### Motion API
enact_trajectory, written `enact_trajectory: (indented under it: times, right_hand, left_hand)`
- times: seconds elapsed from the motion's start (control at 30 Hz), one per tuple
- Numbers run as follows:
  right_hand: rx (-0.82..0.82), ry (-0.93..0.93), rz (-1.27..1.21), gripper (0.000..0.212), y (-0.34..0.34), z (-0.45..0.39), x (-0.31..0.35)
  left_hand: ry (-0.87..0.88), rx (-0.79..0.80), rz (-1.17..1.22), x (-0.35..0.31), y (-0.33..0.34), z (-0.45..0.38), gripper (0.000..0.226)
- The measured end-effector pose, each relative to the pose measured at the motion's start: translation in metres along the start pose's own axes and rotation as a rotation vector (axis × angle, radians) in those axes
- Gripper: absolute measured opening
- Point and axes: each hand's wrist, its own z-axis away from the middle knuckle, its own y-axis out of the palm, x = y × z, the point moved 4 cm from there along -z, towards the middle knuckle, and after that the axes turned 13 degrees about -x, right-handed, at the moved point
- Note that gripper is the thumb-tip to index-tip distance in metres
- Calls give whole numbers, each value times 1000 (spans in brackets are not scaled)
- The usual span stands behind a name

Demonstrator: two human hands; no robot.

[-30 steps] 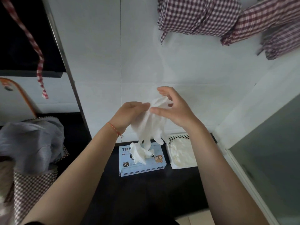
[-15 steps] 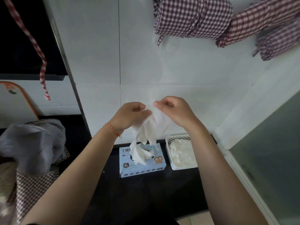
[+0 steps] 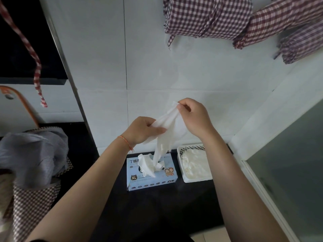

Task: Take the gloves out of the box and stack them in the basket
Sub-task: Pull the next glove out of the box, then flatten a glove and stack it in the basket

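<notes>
Left hand (image 3: 143, 131) and right hand (image 3: 194, 117) both pinch one white glove (image 3: 167, 130) above the glove box (image 3: 151, 179); basket (image 3: 194, 179) just beside.

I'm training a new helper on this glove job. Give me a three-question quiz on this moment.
1. True or false: both hands hold the white glove.
2. Which side of the blue glove box is the white basket on: left or right?
3. What already lies in the basket?

Key: 1. True: the left hand and the right hand each keep a grip on it. 2. Right. 3. White gloves.
</notes>
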Motion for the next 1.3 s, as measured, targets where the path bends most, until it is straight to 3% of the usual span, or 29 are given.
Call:
enact_trajectory:
  times: [0.2, 0.3, 0.4, 0.53, 0.63, 0.7, 0.83, 0.97, 1.3]
  right_hand:
    - [-108, 15, 15, 15, 1, 0, -27]
    - [-156, 56, 28, 18, 3, 5, -55]
    - [-135, 140, 44, 18, 10, 15, -89]
    - [-75, 278, 24, 18, 20, 33, -131]
    - [-59, 397, 1, 18, 23, 45, -166]
    - [-38, 462, -2, 19, 24, 53, -192]
    - [57, 547, 117, 17, 25, 63, -248]
    - [81, 477, 301, 25, 19, 68, -291]
    - [129, 430, 423, 28, -11, 48, -369]
  left_hand:
    - [-74, 50, 67, 16, 18, -8, 33]
    - [-154, 90, 188, 38, 32, -9, 42]
    - [-253, 140, 342, 66, 50, -7, 32]
    - [-374, 131, 359, 99, 73, -3, 47]
    - [-463, 134, 339, 114, 92, -7, 35]
    - [-484, 145, 249, 119, 102, -12, 27]
    - [-413, 152, -227, 134, 136, -32, 25]
    - [-385, 107, -309, 143, 175, -49, 22]
    - [-283, 32, -518, 128, 250, -90, 17]
